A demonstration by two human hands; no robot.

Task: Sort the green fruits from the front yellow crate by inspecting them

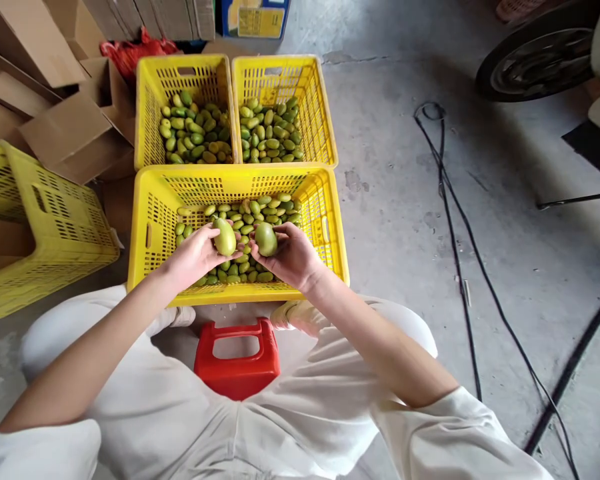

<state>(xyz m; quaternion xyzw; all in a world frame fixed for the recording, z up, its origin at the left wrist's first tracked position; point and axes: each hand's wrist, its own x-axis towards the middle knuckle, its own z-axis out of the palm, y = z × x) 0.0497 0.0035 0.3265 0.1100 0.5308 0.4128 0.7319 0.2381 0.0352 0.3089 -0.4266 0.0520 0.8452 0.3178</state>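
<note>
My left hand (200, 255) is closed around a smooth yellow-green oval fruit (225, 237), its kind unclear. In my right hand (295, 253) is a second green oval fruit (266, 239), a little rounder. Both hands are held close together over the near yellow crate (150, 267). Below them, many more small green and yellowish fruits (267, 208) cover the crate's floor, partly hidden by my hands and wrists.
Behind stand two more yellow crates, the left one (150, 110) and the right one (320, 107), both with similar fruits. An empty-looking yellow crate (70, 213) and cardboard boxes (75, 133) lie left. A red stool (237, 373) is between my legs; black cables (460, 267) cross the floor.
</note>
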